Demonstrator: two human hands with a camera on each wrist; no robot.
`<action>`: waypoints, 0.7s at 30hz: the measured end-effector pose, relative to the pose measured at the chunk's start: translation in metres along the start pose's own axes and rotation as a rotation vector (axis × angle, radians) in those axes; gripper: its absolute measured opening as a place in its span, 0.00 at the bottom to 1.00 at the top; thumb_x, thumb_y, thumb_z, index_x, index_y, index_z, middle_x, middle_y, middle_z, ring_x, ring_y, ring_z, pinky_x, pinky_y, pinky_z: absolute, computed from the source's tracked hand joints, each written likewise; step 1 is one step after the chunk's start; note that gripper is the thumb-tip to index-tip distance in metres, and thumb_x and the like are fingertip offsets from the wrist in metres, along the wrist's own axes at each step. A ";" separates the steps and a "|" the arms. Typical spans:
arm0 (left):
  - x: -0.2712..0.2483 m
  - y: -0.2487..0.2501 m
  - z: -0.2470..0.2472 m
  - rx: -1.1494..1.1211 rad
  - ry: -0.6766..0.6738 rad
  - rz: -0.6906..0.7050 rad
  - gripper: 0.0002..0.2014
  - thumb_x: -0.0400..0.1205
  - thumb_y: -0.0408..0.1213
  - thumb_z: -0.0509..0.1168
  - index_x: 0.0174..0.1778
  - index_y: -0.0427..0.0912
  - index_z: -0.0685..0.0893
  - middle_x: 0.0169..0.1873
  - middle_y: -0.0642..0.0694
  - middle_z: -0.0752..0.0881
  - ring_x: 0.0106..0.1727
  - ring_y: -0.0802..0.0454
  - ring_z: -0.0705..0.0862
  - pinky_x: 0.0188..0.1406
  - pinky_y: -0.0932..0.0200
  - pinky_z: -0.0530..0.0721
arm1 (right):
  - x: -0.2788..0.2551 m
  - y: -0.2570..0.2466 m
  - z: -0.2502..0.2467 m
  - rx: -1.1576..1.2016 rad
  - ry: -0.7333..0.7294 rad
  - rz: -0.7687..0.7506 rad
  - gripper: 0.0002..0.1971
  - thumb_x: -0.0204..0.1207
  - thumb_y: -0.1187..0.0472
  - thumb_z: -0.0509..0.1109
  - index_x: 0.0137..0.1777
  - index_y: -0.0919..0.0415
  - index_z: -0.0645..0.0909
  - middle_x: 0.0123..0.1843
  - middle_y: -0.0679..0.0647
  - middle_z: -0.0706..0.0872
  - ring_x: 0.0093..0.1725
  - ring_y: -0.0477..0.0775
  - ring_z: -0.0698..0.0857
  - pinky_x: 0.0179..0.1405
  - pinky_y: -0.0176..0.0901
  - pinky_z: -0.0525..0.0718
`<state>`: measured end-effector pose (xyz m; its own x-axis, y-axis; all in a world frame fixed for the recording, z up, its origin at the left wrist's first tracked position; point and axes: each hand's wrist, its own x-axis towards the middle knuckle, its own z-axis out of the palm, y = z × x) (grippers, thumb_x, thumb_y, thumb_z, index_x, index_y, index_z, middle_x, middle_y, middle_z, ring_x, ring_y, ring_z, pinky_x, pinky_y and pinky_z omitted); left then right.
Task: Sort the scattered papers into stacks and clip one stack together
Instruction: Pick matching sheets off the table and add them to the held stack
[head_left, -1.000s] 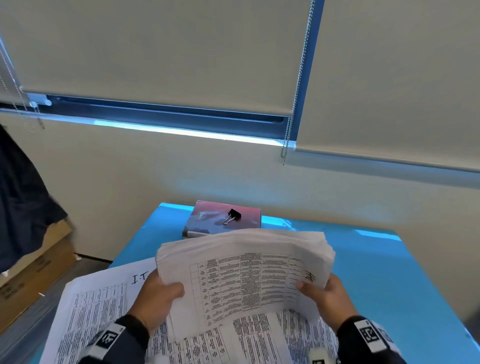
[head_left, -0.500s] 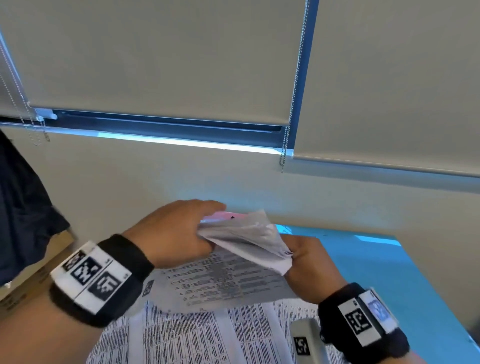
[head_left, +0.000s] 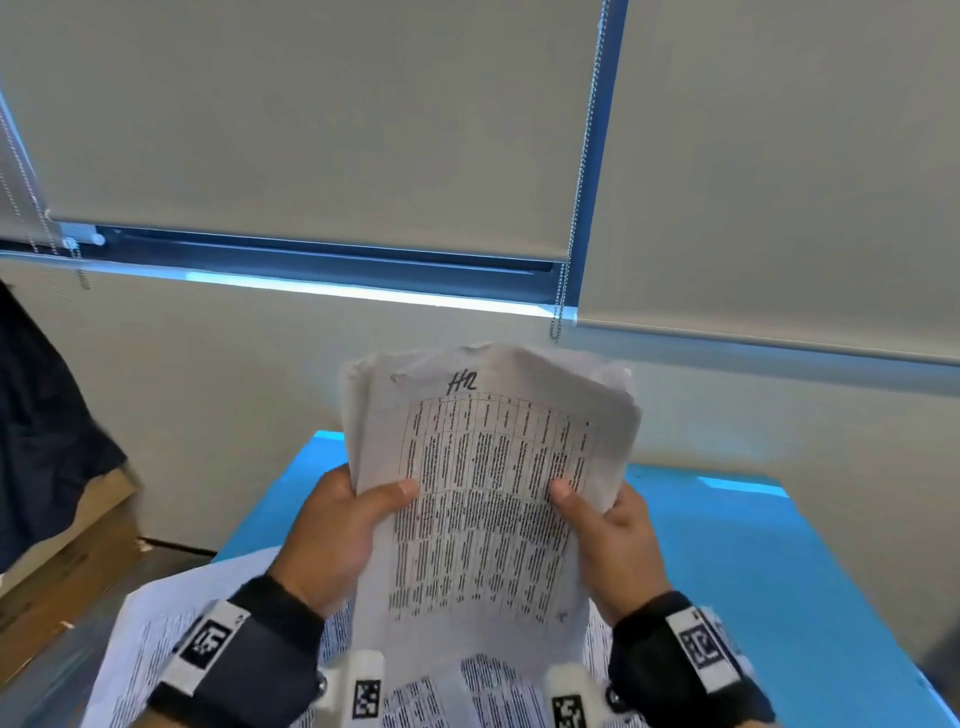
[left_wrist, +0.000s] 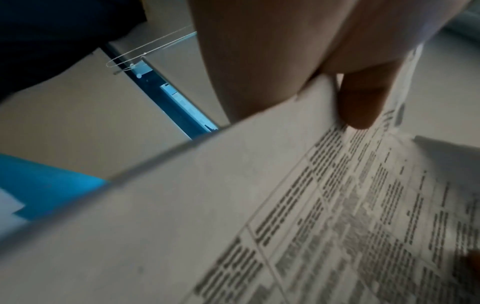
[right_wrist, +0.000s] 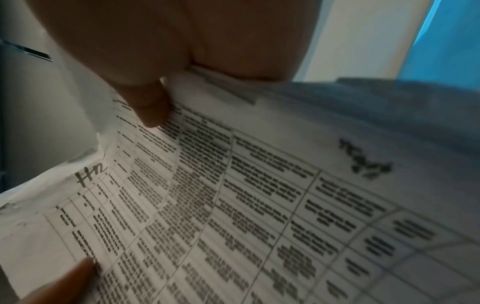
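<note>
I hold a thick stack of printed papers (head_left: 488, 488) upright above the blue table (head_left: 737, 561), its top sheet a table of text marked "Hn". My left hand (head_left: 343, 525) grips the stack's left edge, thumb on the front sheet. My right hand (head_left: 608, 535) grips the right edge the same way. In the left wrist view the left thumb (left_wrist: 363, 102) presses on the stack of papers (left_wrist: 233, 216). The right wrist view shows the right thumb (right_wrist: 150, 107) on the printed sheet (right_wrist: 233, 205). More printed papers (head_left: 150, 639) lie on the table under my wrists. The stack hides the binder clip.
A wall with a window and lowered roller blinds (head_left: 311, 119) rises right behind the table. Bead chains (head_left: 566, 249) hang from the blinds. Cardboard boxes (head_left: 62, 566) and a dark garment (head_left: 41, 431) are at the left, beside the table.
The stack was held landscape over the table, then turned edge-on between both hands; now it stands upright in portrait, raised higher, and it covers the red book and clip seen earlier.
</note>
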<state>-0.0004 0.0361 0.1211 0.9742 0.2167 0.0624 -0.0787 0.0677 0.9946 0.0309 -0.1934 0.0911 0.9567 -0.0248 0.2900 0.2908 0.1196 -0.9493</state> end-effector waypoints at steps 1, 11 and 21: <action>0.002 -0.008 -0.001 -0.034 0.021 -0.018 0.16 0.67 0.35 0.74 0.51 0.42 0.90 0.46 0.41 0.93 0.51 0.40 0.91 0.55 0.42 0.85 | 0.000 0.000 -0.001 -0.016 -0.010 -0.021 0.07 0.75 0.59 0.73 0.51 0.55 0.89 0.49 0.56 0.94 0.51 0.59 0.92 0.53 0.62 0.88; -0.018 -0.080 0.009 0.166 -0.054 -0.153 0.11 0.80 0.29 0.70 0.50 0.52 0.86 0.47 0.51 0.91 0.56 0.52 0.86 0.61 0.54 0.79 | -0.027 0.050 -0.013 -0.288 -0.020 0.180 0.03 0.77 0.62 0.74 0.46 0.57 0.89 0.42 0.53 0.94 0.42 0.52 0.92 0.46 0.55 0.89; -0.021 -0.084 0.020 0.263 -0.052 -0.092 0.08 0.84 0.40 0.67 0.49 0.62 0.82 0.49 0.59 0.88 0.55 0.59 0.85 0.53 0.60 0.80 | -0.036 0.056 -0.017 -0.401 -0.013 0.268 0.06 0.78 0.61 0.73 0.40 0.59 0.88 0.33 0.59 0.90 0.33 0.61 0.87 0.35 0.54 0.86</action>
<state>-0.0104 0.0066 0.0379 0.9849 0.1704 -0.0317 0.0614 -0.1719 0.9832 0.0132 -0.2026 0.0251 0.9991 -0.0326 0.0280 0.0180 -0.2724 -0.9620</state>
